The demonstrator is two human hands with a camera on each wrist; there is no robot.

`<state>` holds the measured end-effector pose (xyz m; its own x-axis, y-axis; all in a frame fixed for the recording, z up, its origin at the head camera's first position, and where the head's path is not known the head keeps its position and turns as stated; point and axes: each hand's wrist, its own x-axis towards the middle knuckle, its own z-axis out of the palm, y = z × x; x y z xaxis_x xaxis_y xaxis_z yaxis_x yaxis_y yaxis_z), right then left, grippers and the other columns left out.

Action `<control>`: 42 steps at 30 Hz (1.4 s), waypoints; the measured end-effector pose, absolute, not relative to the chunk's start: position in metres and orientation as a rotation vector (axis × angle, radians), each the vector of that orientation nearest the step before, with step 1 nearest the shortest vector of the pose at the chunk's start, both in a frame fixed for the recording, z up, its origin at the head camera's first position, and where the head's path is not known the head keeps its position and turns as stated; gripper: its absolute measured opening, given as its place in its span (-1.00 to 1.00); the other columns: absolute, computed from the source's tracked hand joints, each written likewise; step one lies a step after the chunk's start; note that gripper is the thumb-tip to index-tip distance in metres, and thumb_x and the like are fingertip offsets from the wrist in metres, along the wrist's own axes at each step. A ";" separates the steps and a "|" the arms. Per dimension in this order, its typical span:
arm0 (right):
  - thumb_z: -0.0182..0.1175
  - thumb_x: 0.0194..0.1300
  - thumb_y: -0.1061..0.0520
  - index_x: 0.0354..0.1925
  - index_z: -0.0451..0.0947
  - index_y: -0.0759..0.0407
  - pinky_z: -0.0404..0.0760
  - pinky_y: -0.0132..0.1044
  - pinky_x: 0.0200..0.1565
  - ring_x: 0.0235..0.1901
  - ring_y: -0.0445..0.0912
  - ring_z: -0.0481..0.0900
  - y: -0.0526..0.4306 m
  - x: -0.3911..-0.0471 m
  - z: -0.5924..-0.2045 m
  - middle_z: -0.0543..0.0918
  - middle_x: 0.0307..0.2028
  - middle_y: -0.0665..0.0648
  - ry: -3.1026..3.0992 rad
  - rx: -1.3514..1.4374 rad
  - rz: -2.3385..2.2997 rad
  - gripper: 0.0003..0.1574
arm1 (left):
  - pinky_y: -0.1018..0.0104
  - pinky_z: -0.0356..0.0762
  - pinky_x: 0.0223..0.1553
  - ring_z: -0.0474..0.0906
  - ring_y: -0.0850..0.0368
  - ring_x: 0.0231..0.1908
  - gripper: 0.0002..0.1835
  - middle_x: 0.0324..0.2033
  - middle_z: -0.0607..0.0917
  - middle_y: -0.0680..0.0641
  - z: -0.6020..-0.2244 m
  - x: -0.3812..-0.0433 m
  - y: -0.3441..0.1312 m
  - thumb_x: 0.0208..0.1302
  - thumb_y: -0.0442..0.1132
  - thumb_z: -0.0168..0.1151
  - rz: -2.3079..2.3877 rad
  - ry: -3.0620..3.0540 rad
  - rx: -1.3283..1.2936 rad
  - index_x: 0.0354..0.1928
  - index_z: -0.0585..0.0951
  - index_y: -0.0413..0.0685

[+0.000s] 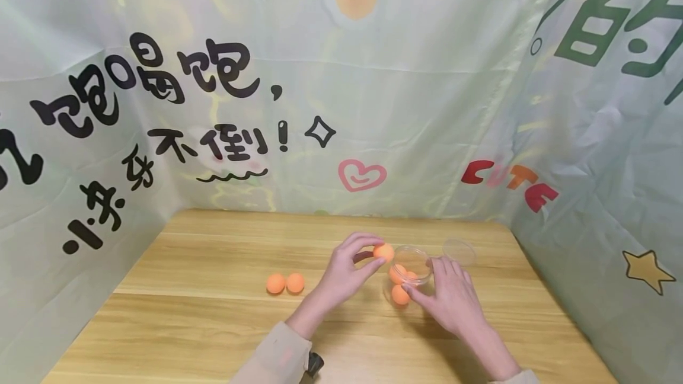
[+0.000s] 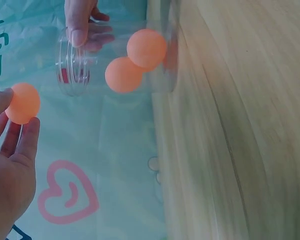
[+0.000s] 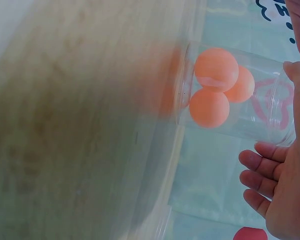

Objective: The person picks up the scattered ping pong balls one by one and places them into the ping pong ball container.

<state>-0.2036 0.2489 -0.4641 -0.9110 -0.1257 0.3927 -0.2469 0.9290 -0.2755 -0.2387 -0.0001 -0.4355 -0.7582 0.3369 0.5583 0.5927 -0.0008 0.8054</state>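
Observation:
Between thumb and fingertips my left hand (image 1: 344, 271) pinches an orange ping-pong ball (image 1: 383, 252). It holds the ball just left of the mouth of a clear jar (image 3: 262, 112), at about rim height. The jar stands upright on the table, its open rim (image 2: 72, 65) facing up. My right hand (image 1: 456, 298) grips the jar near the rim, thumb on the near side and fingers on the right. Three orange balls (image 3: 216, 70) lie at the jar's bottom.
Two more orange balls, a left one (image 1: 275, 284) and a right one (image 1: 296, 282), sit side by side on the wooden table (image 1: 213, 325). A clear round lid (image 1: 463, 249) lies behind my right hand. Printed cloth (image 1: 299, 99) encloses the table at the back and sides.

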 end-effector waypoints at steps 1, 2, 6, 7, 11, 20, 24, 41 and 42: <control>0.34 0.24 -0.49 0.05 0.53 0.26 0.50 0.22 0.10 0.02 0.20 0.51 0.249 -0.204 -0.464 0.56 -0.09 0.17 -2.711 0.274 0.453 -0.10 | 0.18 0.66 0.20 0.56 -0.03 0.23 -0.65 0.18 0.62 -0.14 -0.435 -0.240 0.001 0.36 -0.37 0.40 -1.846 -2.063 -0.986 0.16 0.67 -0.17; 0.34 0.24 -0.49 0.04 0.53 0.26 0.50 0.22 0.10 0.02 0.20 0.51 0.249 -0.204 -0.464 0.56 -0.10 0.16 -2.709 0.277 0.451 -0.11 | 0.17 0.66 0.20 0.56 -0.04 0.23 -0.65 0.19 0.62 -0.16 -0.435 -0.240 0.003 0.36 -0.37 0.40 -1.849 -2.060 -0.992 0.17 0.67 -0.18; 0.37 0.23 -0.46 0.03 0.53 0.25 0.50 0.22 0.09 0.04 0.23 0.52 0.249 -0.204 -0.466 0.57 -0.09 0.18 -2.689 0.293 0.443 -0.13 | 0.19 0.65 0.21 0.56 -0.02 0.23 -0.64 0.19 0.61 -0.15 -0.433 -0.243 0.009 0.38 -0.37 0.38 -1.844 -2.074 -1.010 0.18 0.65 -0.21; 0.38 0.23 -0.45 0.04 0.53 0.25 0.50 0.22 0.09 0.06 0.24 0.52 0.249 -0.204 -0.466 0.57 -0.08 0.19 -2.683 0.298 0.441 -0.14 | 0.18 0.65 0.21 0.56 -0.02 0.23 -0.64 0.19 0.61 -0.15 -0.433 -0.243 0.011 0.38 -0.37 0.37 -1.843 -2.078 -1.018 0.19 0.64 -0.23; 0.38 0.22 -0.44 0.07 0.51 0.25 0.50 0.21 0.07 0.12 0.25 0.52 0.250 -0.204 -0.467 0.59 -0.03 0.22 -2.671 0.311 0.434 -0.12 | 0.23 0.63 0.23 0.57 0.02 0.23 -0.64 0.19 0.61 -0.14 -0.432 -0.246 0.017 0.40 -0.36 0.34 -1.830 -2.113 -1.037 0.20 0.63 -0.25; 0.40 0.21 -0.42 0.06 0.50 0.26 0.52 0.18 0.01 0.07 0.23 0.54 0.250 -0.204 -0.467 0.60 -0.04 0.23 -2.666 0.317 0.423 -0.13 | 0.32 0.59 0.26 0.55 0.07 0.25 -0.66 0.21 0.61 -0.15 -0.433 -0.251 0.028 0.44 -0.36 0.29 -1.764 -2.179 -1.088 0.21 0.62 -0.24; 0.40 0.21 -0.41 0.06 0.51 0.27 0.52 0.18 0.00 0.07 0.23 0.54 0.250 -0.204 -0.467 0.61 -0.04 0.24 -2.665 0.320 0.417 -0.13 | 0.35 0.58 0.26 0.56 0.08 0.24 -0.66 0.21 0.62 -0.12 -0.436 -0.253 0.031 0.44 -0.36 0.29 -1.687 -2.203 -1.127 0.21 0.63 -0.23; 0.42 0.19 -0.39 0.04 0.52 0.29 0.52 0.17 -0.02 0.06 0.26 0.54 0.250 -0.204 -0.467 0.61 -0.07 0.23 -2.663 0.313 0.421 -0.14 | 0.40 0.50 0.32 0.57 0.11 0.26 -0.64 0.21 0.66 -0.04 -0.442 -0.253 0.035 0.39 -0.34 0.34 -1.388 -2.302 -1.178 0.21 0.67 -0.16; 0.42 0.19 -0.39 0.04 0.52 0.29 0.52 0.17 -0.01 0.07 0.26 0.54 0.250 -0.204 -0.467 0.60 -0.07 0.23 -2.666 0.312 0.422 -0.14 | 0.39 0.50 0.32 0.56 0.10 0.27 -0.63 0.22 0.66 -0.04 -0.442 -0.253 0.035 0.39 -0.34 0.34 -1.384 -2.305 -1.178 0.21 0.66 -0.16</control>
